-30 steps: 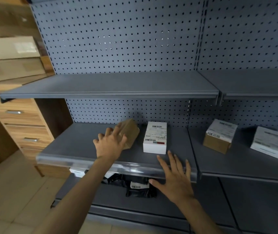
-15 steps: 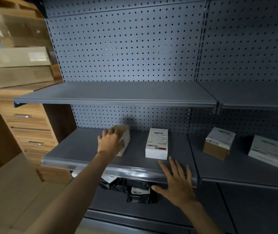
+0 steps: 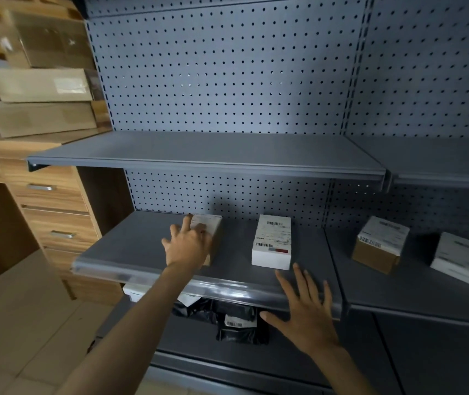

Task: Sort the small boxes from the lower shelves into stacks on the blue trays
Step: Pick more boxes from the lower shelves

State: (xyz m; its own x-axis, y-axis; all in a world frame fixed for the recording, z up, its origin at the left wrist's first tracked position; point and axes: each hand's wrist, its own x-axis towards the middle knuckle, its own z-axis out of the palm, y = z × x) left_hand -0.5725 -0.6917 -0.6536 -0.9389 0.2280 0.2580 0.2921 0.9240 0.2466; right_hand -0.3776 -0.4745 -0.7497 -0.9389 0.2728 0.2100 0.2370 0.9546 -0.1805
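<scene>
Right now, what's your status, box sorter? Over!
Left hand open, fingers resting on the leftmost cardboard box. Right hand open, hovering short of the white barcode box. No blue trays in sight. Nothing blocks either hand.

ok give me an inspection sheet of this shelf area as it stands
surface: grey shelf, four small boxes lying on it
job's things: brown box under the left hand; middle white box beside it; labelled brown box and far white box in the right bay
clutter: black bags on the shelf below
grips: left hand rests on the brown box, fingers spread; right hand open at the shelf's front edge, holding nothing
cables: nothing seen
surroundings: pegboard behind; wooden drawers and cardboard cartons at left
</scene>
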